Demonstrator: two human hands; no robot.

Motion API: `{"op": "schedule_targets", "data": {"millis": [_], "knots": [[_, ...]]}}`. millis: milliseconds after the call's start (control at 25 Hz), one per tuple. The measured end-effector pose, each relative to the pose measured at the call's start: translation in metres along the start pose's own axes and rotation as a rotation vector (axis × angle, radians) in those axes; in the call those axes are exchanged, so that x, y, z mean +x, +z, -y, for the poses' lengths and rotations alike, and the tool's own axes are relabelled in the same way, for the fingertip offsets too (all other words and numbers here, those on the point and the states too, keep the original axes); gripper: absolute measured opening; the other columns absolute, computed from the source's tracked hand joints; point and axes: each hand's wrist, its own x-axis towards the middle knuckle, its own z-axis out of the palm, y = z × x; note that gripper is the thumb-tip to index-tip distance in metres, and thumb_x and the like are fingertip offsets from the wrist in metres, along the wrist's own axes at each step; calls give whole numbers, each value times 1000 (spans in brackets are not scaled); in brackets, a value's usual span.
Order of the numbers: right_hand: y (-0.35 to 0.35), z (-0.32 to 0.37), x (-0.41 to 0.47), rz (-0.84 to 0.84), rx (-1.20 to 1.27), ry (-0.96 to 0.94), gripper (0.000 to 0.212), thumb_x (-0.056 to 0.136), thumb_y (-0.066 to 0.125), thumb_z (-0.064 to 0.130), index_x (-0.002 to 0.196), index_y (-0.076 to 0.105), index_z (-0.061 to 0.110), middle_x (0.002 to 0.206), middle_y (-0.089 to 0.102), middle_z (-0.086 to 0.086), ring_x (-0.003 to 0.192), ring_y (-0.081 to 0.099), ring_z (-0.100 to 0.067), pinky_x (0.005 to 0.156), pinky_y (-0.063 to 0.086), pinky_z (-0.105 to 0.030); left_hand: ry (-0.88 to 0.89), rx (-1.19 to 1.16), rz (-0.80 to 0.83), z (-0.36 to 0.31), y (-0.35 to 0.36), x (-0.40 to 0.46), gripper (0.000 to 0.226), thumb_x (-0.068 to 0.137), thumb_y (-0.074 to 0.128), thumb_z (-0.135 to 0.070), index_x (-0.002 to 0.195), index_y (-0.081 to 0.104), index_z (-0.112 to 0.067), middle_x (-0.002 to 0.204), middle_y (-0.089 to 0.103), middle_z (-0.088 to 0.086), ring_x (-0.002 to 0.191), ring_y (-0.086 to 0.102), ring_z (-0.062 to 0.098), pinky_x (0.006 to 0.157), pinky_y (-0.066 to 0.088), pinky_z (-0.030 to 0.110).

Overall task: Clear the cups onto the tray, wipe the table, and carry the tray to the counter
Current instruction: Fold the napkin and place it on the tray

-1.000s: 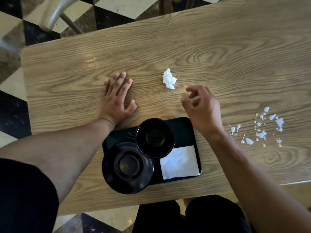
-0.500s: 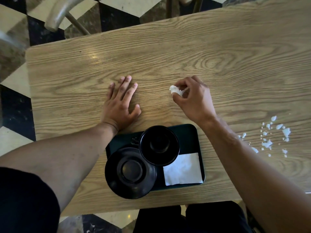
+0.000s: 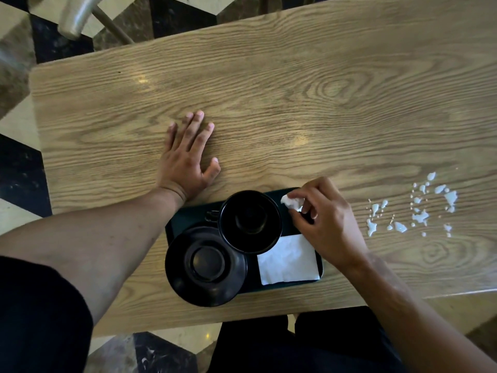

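My right hand (image 3: 326, 224) pinches a crumpled white tissue (image 3: 291, 203) in its fingertips, over the far right corner of the dark tray (image 3: 185, 215). My left hand (image 3: 185, 162) lies flat on the wooden table (image 3: 295, 90), fingers spread, gripping nothing. The tray holds a black cup (image 3: 250, 221), a black saucer (image 3: 205, 265) overhanging its near edge, and a flat white napkin (image 3: 289, 261). White spilled droplets (image 3: 419, 211) dot the table to the right.

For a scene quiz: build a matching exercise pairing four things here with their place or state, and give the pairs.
Things:
1. left hand
2. crumpled tissue
3. flat napkin
4. white spill

Places or states:
A. lying on the tray
B. scattered on the table, right of the tray
C. flat on the bare table
D. pinched in the right hand

Pairs: 1-C, 2-D, 3-A, 4-B
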Motion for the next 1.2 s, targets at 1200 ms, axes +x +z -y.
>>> {"op": "schedule_targets", "data": {"millis": [1200], "knots": [[20,-2,-68,53,-213,118,18,83,80,17,99,74,19,98,54,1,88,58,-19,68,53,-30,1,-2,-12,2,2,1,72,90,48,-43,153,45,-9,167,31,16,157,24,34,128,13,55]]}}
